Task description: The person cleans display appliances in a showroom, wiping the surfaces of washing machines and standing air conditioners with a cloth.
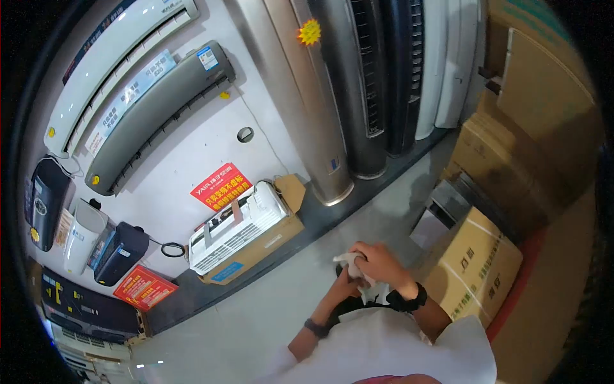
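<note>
A crumpled white cloth (352, 261) is bunched between my two hands in front of my body. My right hand (378, 264) grips it from above with bent fingers. Just below and to the left, my left hand (344, 288) is closed on the lower part of the same cloth. Part of the cloth hangs down under my right hand. My fingertips are partly hidden by the folds.
An open carton holding a white air conditioner (240, 227) stands by the wall on the left. Tall cylindrical units (320, 128) line the dark ledge. Wall-mounted units (163, 115) hang at upper left. A strapped cardboard box (483, 269) and larger cartons (492, 157) stack up on the right.
</note>
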Available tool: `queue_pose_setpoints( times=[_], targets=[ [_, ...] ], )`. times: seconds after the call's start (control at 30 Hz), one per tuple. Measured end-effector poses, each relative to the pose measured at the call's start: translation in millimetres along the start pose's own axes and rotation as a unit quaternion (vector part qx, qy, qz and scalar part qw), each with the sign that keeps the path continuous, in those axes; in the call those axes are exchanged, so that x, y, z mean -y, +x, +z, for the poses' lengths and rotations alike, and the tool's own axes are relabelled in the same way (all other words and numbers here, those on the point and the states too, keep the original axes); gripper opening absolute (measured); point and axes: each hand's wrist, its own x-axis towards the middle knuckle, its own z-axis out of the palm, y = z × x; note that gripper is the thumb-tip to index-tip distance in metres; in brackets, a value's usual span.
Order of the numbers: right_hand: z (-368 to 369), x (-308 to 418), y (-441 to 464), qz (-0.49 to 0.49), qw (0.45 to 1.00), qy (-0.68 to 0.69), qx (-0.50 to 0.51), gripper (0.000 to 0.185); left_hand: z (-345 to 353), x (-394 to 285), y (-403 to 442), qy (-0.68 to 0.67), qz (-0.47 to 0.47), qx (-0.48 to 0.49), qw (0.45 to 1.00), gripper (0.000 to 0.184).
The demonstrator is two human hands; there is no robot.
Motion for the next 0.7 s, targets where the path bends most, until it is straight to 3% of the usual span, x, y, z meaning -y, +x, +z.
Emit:
queue_pose_setpoints(
  times=[0.1, 0.13, 0.2, 0.27, 0.33, 0.4, 0.47, 0.53, 0.57, 0.7],
  targets=[
    [17.7, -35.0, 60.6, 0.033, 0.999, 0.009, -0.023, 0.024, -65.3, -2.9, 47.6, 0.041, -0.057, -0.096, 0.993, 0.054],
    [16.6, -41.9, 82.3, 0.067, 0.998, 0.013, -0.011, 0.024, -95.4, -41.6, 66.4, 0.077, -0.08, -0.152, 0.982, 0.048],
    [11.0, -54.3, 134.1, 0.103, 0.994, 0.009, 0.018, 0.024, -152.8, -53.9, 114.6, 0.157, -0.084, -0.235, 0.956, 0.039],
    [9.8, -62.9, 184.4, 0.124, 0.991, 0.011, 0.053, 0.023, -197.7, -23.5, 140.7, 0.244, -0.06, -0.269, 0.93, 0.032],
    [12.4, -73.8, 226.0, 0.105, 0.987, -0.01, 0.117, 0.022, -256.2, -24.7, 167.8, 0.118, -0.073, -0.257, 0.956, 0.026],
    [8.9, -95.7, 276.0, 0.064, 0.984, -0.035, 0.161, 0.022, -305.4, -30.4, 193.6, 0.037, -0.199, -0.235, 0.951, 0.025],
    [20.4, -122.5, 309.3, 0.018, 0.98, -0.039, 0.195, 0.023, -340.9, 2.8, 206.8, 0.018, -0.143, -0.257, 0.956, 0.026],
    [18.3, -100.1, 334.5, 0.049, 0.978, -0.045, 0.197, 0.023, -366.3, -2.2, 216.7, 0.133, -0.124, -0.262, 0.948, 0.025],
    [30.1, -104.8, 339.5, 0.07, 0.972, -0.04, 0.219, 0.024, -377.0, -5.6, 221.4, 0.142, -0.176, -0.238, 0.945, 0.023],
    [60.8, -98.5, 358.1, 0.117, 0.934, 0.017, 0.338, 0.026, -379.6, 14.5, 215.9, 0.129, -0.207, -0.247, 0.938, 0.021]
  ],
)
